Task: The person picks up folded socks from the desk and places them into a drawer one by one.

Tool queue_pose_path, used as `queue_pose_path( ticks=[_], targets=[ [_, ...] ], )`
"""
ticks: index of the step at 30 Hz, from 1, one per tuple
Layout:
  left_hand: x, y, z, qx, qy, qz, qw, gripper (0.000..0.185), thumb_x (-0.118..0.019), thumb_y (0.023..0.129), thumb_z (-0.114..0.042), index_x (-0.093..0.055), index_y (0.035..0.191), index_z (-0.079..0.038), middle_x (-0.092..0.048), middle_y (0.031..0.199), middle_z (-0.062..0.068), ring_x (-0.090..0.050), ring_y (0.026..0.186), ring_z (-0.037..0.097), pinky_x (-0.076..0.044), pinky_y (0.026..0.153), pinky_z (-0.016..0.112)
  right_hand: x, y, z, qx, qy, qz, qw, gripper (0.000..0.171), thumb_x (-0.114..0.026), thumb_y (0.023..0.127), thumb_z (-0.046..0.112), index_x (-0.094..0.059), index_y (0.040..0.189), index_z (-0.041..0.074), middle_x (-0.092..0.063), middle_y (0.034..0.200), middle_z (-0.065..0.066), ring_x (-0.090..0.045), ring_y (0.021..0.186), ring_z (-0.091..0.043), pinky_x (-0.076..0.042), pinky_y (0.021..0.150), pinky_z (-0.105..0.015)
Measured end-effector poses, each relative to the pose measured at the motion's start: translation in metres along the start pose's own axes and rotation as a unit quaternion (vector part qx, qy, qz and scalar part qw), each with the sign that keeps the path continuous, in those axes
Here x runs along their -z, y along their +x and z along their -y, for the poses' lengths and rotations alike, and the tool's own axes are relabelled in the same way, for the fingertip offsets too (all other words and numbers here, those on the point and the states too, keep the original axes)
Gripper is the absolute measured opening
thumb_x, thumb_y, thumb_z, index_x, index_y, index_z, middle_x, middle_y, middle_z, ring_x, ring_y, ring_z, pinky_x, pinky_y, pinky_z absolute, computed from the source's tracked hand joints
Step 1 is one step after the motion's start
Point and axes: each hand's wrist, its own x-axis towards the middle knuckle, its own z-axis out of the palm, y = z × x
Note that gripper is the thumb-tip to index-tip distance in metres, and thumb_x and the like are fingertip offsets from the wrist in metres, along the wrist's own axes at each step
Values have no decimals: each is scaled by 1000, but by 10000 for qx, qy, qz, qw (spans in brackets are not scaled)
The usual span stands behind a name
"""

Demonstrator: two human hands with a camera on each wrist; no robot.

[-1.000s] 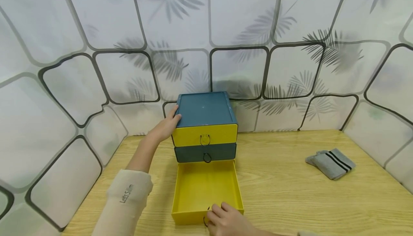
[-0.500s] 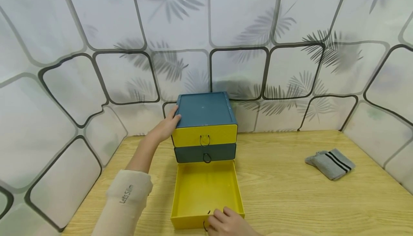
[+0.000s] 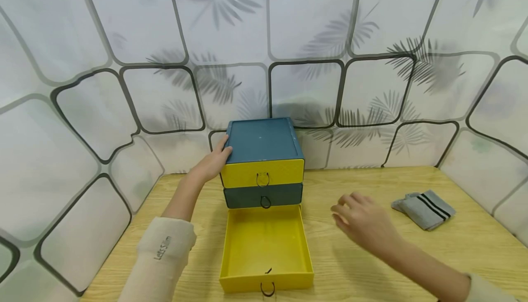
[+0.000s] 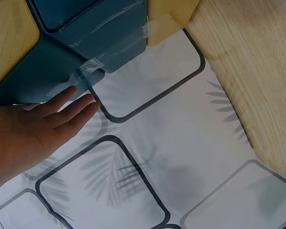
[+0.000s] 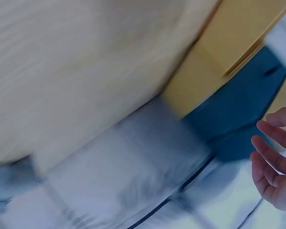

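A stacked drawer box (image 3: 264,140) with blue and yellow tiers stands against the back wall. Its bottom yellow drawer (image 3: 266,242) is pulled out and has nothing in it; a black loop handle (image 3: 267,289) hangs at its front. My left hand (image 3: 211,163) rests along the upper left edge of the box, fingers extended, also seen in the left wrist view against the blue side (image 4: 109,38). My right hand (image 3: 365,222) hovers over the table right of the drawer, fingers loosely bent and holding nothing. A folded grey cloth (image 3: 425,209) with two black stripes lies beyond it.
The wooden table (image 3: 350,265) meets a patterned wall covering (image 3: 305,27) at the back and sides. Above the pulled-out drawer, the middle blue drawer (image 3: 264,195) and the top yellow drawer (image 3: 284,172) are closed. The right wrist view is blurred.
The bottom drawer has come slightly further toward me. My right hand has let go of its handle and moved right and up, toward the grey cloth. My left hand stays in place.
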Motion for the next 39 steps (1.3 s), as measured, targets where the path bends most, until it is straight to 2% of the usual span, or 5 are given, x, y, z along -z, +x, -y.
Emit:
queue_pose_path(
  ticks=[8, 16, 21, 28, 39],
  targets=[
    [0, 1, 2, 19, 15, 3, 10000, 58, -17, 101, -40, 11, 148, -19, 8, 152, 12, -5, 136, 36, -12, 105, 54, 17, -67, -109, -1885, -351, 1648, 9675, 11, -70, 72, 8, -70, 82, 5, -59, 81, -9, -55, 72, -31, -44, 43, -33],
    [2, 1, 1, 78, 48, 1, 10000, 58, -17, 101, -41, 12, 148, -22, 7, 152, 11, -7, 135, 38, -12, 105, 55, 10, -129, -176, -2117, 680, 3188, 9214, 43, -51, 70, -17, -61, 110, -4, -53, 111, -30, -50, 94, -51, -37, 50, -30],
    [1, 1, -1, 117, 57, 11, 9999, 58, -18, 101, -41, 11, 148, -23, 6, 152, 10, -9, 135, 37, -13, 105, 55, 0, -143, -190, -2460, 1655, 3787, 8768, 43, -44, 78, -18, -53, 119, -9, -43, 119, -39, -40, 104, -59, -40, 77, -62],
    [1, 1, -1, 78, 4, -10, 10000, 58, -18, 101, -40, 11, 148, -22, 7, 152, 11, -7, 135, 37, -12, 105, 55, -2, -137, -192, -2324, 783, 4005, 8829, 33, -62, 83, 5, -58, 112, -9, -56, 96, -28, -53, 84, -49, -44, 68, -57],
    [0, 0, -1, 81, 45, 7, 10000, 59, -18, 101, -41, 11, 148, -22, 8, 152, 9, -6, 135, 37, -12, 105, 56, 3, -128, -180, -3562, 185, 4255, 8317, 55, -54, 90, 44, -59, 97, -11, -55, 88, -30, -53, 76, -46, -44, 58, -53]
  ],
)
